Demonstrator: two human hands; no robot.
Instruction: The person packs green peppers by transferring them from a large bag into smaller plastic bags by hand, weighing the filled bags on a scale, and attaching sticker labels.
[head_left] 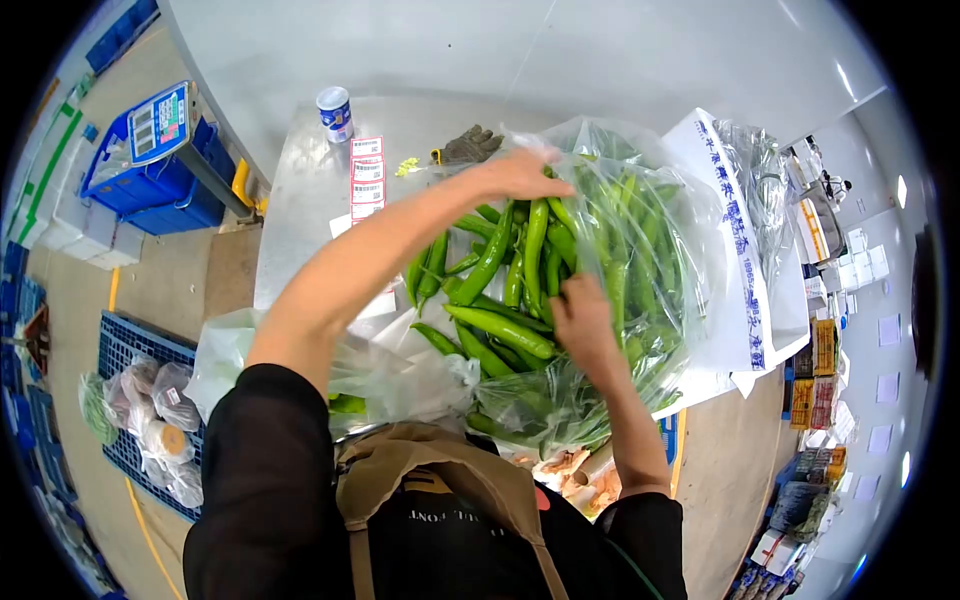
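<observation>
The clear bag at two o'clock covers only some green peppers; left hand and right hand grip, I can't tell.

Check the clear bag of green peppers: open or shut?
Open: green peppers lie uncovered at the mouth of the clear bag, between the left hand and right hand.

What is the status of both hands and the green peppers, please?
Left hand at clear bag's upper edge. Right hand among green peppers. Bag film covering some peppers.
</observation>
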